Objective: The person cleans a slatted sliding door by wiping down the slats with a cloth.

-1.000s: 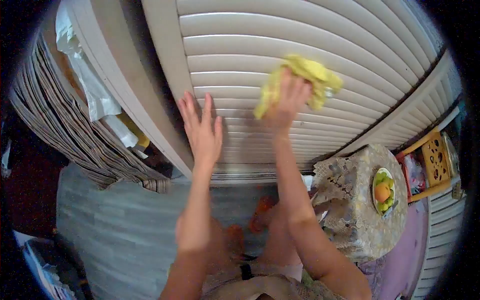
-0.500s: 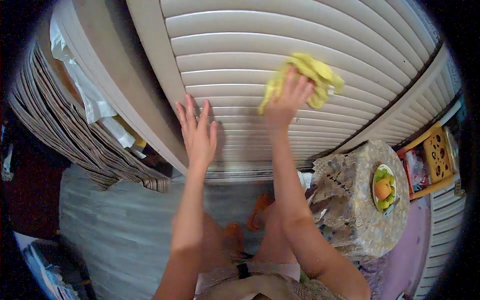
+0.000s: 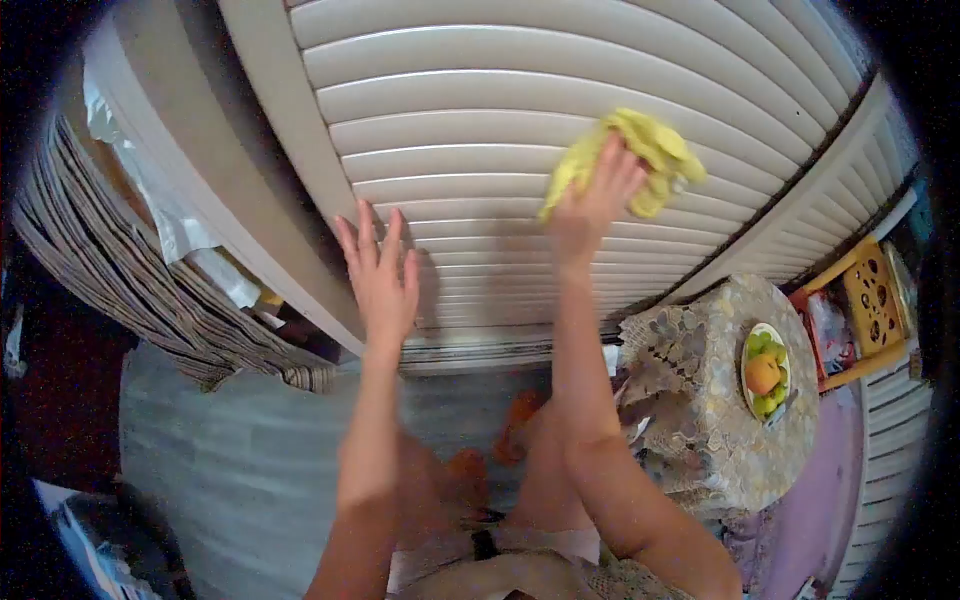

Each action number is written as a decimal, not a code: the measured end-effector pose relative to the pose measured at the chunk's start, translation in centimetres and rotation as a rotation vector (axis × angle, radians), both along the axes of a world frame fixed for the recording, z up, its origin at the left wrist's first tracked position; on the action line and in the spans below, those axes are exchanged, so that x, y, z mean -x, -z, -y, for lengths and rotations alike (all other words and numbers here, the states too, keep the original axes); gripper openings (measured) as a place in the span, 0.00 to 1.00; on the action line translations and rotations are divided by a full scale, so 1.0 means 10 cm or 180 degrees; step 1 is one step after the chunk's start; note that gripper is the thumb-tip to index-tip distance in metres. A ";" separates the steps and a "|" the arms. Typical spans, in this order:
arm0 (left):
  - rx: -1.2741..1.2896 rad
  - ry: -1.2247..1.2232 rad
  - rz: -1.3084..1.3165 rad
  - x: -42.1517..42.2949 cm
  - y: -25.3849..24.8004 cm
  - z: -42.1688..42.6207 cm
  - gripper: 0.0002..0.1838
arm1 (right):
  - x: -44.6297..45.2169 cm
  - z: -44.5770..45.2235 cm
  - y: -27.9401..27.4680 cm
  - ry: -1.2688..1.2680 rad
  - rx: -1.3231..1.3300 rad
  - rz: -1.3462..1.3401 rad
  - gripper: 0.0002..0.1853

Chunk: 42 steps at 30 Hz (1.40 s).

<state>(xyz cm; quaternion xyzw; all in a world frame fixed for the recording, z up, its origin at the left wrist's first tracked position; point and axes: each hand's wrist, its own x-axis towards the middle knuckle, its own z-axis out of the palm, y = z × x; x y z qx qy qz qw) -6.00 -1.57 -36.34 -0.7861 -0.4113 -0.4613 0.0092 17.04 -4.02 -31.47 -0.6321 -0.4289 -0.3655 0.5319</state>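
A pale louvered door fills the upper middle of the view. Pressed on its slats is a crumpled yellow cloth, with my right hand over it and its fingers on the fabric. To the left, my left hand rests with spread fingers against the door's lower left edge, holding nothing.
A round table with a lace cloth stands at the right, bearing a plate of fruit. Beyond it is a yellow wooden shelf. Striped fabric hangs at the left, beside an open cabinet edge. Grey flooring lies below.
The yellow cloth and my right hand have shifted slightly to the right across the slats. My left hand appears a little lower and farther left, as the whole view has also shifted.
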 end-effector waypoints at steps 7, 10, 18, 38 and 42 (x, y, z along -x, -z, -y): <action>-0.0071 -0.0069 -0.0090 0.01 0.01 0.01 0.30 | 0.21 0.09 -0.15 -0.0848 0.0779 0.0133 0.28; -0.0041 -0.0039 -0.0110 0.01 0.01 0.00 0.30 | -0.05 0.23 -0.43 -0.0651 0.0085 -0.0145 0.28; -0.0105 -0.0098 -0.0066 -0.07 0.08 0.00 0.31 | 0.30 0.21 -0.63 -0.0387 0.0791 0.1053 0.26; -0.0013 -0.0019 -0.0215 -0.03 0.08 0.01 0.35 | -0.04 0.21 -0.64 -0.1070 -0.0584 -0.0402 0.25; -0.0014 -0.0059 -0.0173 -0.08 0.07 0.03 0.35 | -0.34 0.13 -0.30 0.0088 -0.0578 -0.0364 0.27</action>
